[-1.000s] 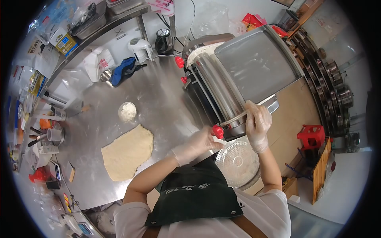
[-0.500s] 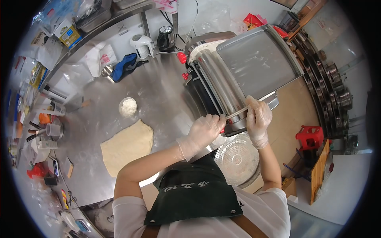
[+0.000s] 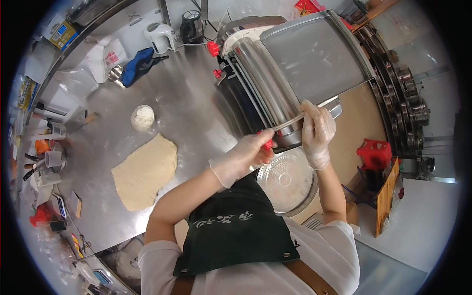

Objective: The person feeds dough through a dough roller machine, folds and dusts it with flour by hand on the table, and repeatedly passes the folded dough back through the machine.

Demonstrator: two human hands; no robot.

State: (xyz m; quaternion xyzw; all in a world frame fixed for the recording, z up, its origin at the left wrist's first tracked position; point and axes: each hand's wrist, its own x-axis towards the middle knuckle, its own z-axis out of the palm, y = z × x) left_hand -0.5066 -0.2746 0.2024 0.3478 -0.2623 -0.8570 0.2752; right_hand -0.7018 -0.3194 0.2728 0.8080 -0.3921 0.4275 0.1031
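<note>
Left hand (image 3: 241, 158) closed around red knob (image 3: 267, 144) at near end of roller machine (image 3: 270, 81), thumb over top. Right hand (image 3: 318, 132) at 2 o'clock from left, fingers curled against machine's near end; cannot tell how tightly they close or if they pinch anything. Dough sheet (image 3: 146, 172) flat on steel table (image 3: 191, 108), 9 o'clock from left hand; bowl of white powder (image 3: 143, 118) at 12 o'clock from dough. Perforated disc (image 3: 285, 182) at 4 o'clock from left hand.
</note>
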